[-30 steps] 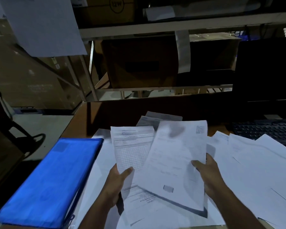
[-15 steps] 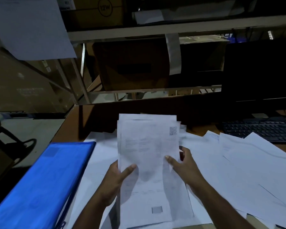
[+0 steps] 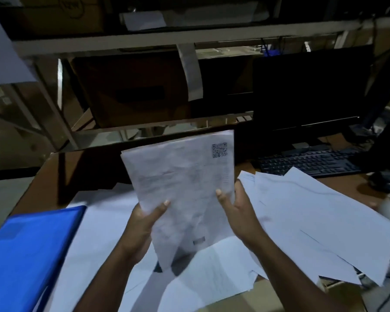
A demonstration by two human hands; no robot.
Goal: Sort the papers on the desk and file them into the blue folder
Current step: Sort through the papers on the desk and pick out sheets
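White paper stack [image 3: 182,188] upright btwn both hands, L fingers [image 3: 160,208] & R fingers [image 3: 221,197] gripping its edges.

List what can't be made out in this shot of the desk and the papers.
Head view only:
- Print on the held stack: blurred and dim; only a QR code shows.
- Sheet count in the stack: edges merge.
- Right hand fingers: behind the stack, so its grip is unclear.
- Blue folder: cut off by the left and bottom edges.
- Loose papers under the stack and arms: covered.
- Monitor: dark, nothing readable.
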